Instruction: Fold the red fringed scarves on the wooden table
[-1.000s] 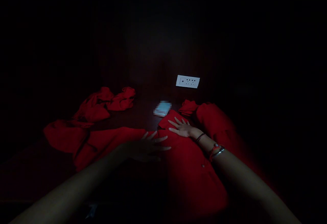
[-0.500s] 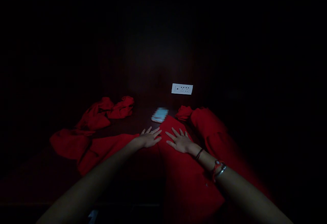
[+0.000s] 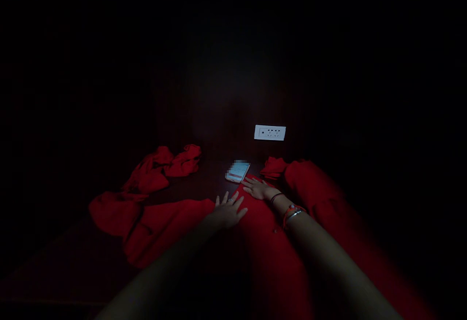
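Red cloth (image 3: 270, 222), which looks like a garment, lies spread over the dark surface. My right hand (image 3: 257, 188) rests flat on its upper end with fingers stretched out, close to the lower right corner of a phone (image 3: 239, 171). My left hand (image 3: 229, 211) is spread at the left edge of the same cloth, palm down, a ring on one finger. Neither hand grips anything. Left of my left hand, a further stretch of red cloth (image 3: 171, 222) lies flat. A small dark spot shows on the cloth beside my right wrist.
Crumpled red cloth (image 3: 149, 176) lies at the back left. A long red fold (image 3: 310, 184) runs down the right side. On the dark back wall sits a white socket plate (image 3: 270, 133). Deep shadow hides the outer areas.
My right hand has slid away from me and left over the cloth, towards the phone. My left hand has shifted slightly nearer and right. The whole view has moved a little.
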The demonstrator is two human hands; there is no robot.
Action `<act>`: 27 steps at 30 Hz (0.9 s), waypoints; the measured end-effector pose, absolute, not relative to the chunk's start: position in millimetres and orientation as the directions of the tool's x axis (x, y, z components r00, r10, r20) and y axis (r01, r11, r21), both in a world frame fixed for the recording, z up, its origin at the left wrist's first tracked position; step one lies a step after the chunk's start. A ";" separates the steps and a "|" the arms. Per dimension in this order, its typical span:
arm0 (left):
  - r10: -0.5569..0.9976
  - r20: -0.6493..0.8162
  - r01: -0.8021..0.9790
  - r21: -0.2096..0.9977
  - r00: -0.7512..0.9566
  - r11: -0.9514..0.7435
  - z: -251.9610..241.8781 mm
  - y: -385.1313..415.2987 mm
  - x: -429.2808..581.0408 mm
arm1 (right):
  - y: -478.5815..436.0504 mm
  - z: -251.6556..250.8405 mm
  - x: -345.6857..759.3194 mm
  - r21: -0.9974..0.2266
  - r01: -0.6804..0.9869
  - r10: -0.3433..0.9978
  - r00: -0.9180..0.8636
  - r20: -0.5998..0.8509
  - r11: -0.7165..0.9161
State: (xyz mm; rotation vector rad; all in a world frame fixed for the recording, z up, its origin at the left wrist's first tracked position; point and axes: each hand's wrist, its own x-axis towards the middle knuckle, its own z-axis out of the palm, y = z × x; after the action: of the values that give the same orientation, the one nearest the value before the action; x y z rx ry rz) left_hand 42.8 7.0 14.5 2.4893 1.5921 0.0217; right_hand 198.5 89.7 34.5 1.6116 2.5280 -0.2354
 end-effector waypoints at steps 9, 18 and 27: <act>0.925 -0.098 0.926 0.133 0.368 -0.354 16.8 3.5 42.8 | 93.6 29.4 196.8 -0.077 0.973 0.937 -0.232 -0.263 0.220; 0.924 0.091 0.916 0.127 0.370 -0.380 8.3 -2.6 41.4 | 24.3 40.4 219.6 -0.072 0.969 0.968 -0.240 -0.076 0.235; 0.932 0.118 0.920 0.155 0.344 -0.359 6.2 -5.5 37.0 | -11.0 33.4 218.5 -0.016 0.974 0.974 -0.227 0.010 0.227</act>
State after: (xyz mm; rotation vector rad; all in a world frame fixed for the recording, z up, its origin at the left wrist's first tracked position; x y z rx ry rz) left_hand 37.0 -5.5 6.2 2.5249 1.7421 0.2866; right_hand 218.5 -11.0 33.4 1.9643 2.4747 -0.0095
